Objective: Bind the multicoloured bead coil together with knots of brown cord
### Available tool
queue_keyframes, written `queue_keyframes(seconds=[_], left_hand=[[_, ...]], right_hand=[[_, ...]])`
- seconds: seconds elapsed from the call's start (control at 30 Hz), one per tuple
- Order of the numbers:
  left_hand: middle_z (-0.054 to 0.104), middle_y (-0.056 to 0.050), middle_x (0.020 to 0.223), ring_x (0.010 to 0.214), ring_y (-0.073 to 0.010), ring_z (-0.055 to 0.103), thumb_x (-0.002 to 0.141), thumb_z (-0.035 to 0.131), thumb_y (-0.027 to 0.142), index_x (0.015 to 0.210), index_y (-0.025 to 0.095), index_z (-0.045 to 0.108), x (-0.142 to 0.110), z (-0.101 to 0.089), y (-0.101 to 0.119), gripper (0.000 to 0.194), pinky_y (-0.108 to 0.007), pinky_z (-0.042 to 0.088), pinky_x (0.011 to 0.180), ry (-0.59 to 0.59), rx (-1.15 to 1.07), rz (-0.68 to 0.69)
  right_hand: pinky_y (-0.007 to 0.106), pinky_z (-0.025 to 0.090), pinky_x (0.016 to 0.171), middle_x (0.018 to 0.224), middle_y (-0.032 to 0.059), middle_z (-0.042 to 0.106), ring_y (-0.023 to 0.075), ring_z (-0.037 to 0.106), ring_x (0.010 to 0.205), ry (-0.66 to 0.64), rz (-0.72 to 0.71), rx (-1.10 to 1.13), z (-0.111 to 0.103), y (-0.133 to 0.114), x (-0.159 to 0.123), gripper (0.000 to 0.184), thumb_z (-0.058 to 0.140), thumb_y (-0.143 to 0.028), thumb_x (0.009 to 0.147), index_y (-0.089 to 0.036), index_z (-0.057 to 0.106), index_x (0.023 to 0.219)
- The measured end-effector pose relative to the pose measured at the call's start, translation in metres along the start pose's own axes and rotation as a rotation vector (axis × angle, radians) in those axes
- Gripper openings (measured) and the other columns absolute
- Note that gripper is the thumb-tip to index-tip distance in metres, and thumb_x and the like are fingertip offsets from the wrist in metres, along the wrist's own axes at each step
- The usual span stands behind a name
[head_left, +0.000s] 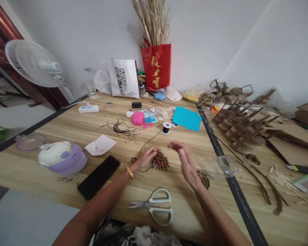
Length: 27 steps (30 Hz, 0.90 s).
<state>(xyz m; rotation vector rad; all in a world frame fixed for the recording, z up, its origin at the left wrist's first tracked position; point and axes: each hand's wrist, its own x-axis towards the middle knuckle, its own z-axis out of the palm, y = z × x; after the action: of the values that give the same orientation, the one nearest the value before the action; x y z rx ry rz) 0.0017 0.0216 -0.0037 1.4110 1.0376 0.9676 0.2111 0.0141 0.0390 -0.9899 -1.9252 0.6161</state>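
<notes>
With my left fingers point(153, 150) bent at the left edge of the bead pile point(160, 162), their hold I cannot tell, and my right fingers point(179, 145) loosely spread, seemingly empty, right of it, a careless sweep or snagged cord point(149, 140) could scatter beads across the surface point(186, 203).

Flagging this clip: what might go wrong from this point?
The bead pile lies loose on the table, so a sweep of the left hand or right hand could scatter it.

The black cord stretches from the upright spool toward the left hand; a tug might topple the spool.

The scissors lie between the forearms, so an arm might knock them.
</notes>
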Motion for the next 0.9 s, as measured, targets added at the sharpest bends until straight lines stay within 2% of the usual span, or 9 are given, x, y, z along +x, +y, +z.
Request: queue_keyframes(seconds=[0.1,0.2,0.33,0.5,0.7,0.9], left_hand=[[0.061,-0.008,0.124,0.115,-0.0221,0.054,0.092,0.042,0.040,0.090,0.020,0.052,-0.004,0.004,0.005,0.022,-0.039,0.037,0.104,-0.016,0.173,0.016],[0.058,-0.009,0.127,0.113,-0.0220,0.054,0.094,0.037,0.034,0.096,0.022,0.052,-0.007,0.012,0.009,0.019,-0.039,0.039,0.103,0.010,0.268,0.039],[0.059,-0.010,0.118,0.112,-0.0216,0.053,0.094,0.034,0.029,0.098,0.021,0.049,-0.007,0.018,0.007,0.017,-0.037,0.040,0.102,0.004,0.314,0.055],[0.059,-0.010,0.114,0.107,-0.0208,0.054,0.096,0.032,0.030,0.097,0.020,0.047,-0.007,0.014,0.003,0.018,-0.035,0.041,0.099,-0.026,0.327,0.048],[0.059,-0.008,0.124,0.115,-0.0205,0.054,0.096,0.035,0.035,0.099,0.020,0.051,-0.004,0.004,0.009,0.021,-0.033,0.038,0.103,-0.024,0.186,0.012],[0.064,-0.008,0.121,0.118,-0.0227,0.054,0.092,0.045,0.040,0.084,0.020,0.049,0.002,-0.004,0.006,0.022,-0.038,0.037,0.105,0.019,-0.083,-0.025]], right_hand=[[0.046,0.044,0.103,0.128,0.0096,0.057,0.0237,0.053,0.121,-0.038,0.095,0.042,0.021,0.018,-0.002,0.047,0.020,-0.048,0.102,-0.024,0.047,0.134],[0.048,0.035,0.110,0.139,0.0112,0.048,0.0252,0.043,0.131,-0.160,0.165,0.010,0.039,0.037,-0.007,0.057,0.020,-0.056,0.099,-0.021,0.041,0.140],[0.048,0.030,0.114,0.147,0.0131,0.038,0.0248,0.034,0.137,-0.309,0.080,-0.113,0.050,0.048,-0.015,0.065,0.022,-0.059,0.097,-0.019,0.027,0.148],[0.049,0.028,0.115,0.151,0.0124,0.031,0.0250,0.030,0.139,-0.354,0.028,-0.151,0.050,0.046,-0.018,0.065,0.023,-0.056,0.099,-0.021,0.015,0.152],[0.047,0.031,0.113,0.145,0.0114,0.040,0.0260,0.037,0.134,-0.317,0.089,-0.034,0.045,0.045,-0.015,0.062,0.022,-0.057,0.098,-0.021,0.026,0.149],[0.045,0.032,0.112,0.141,0.0111,0.047,0.0248,0.042,0.131,-0.246,0.202,0.137,0.041,0.045,-0.012,0.056,0.023,-0.053,0.100,-0.019,0.041,0.141]])
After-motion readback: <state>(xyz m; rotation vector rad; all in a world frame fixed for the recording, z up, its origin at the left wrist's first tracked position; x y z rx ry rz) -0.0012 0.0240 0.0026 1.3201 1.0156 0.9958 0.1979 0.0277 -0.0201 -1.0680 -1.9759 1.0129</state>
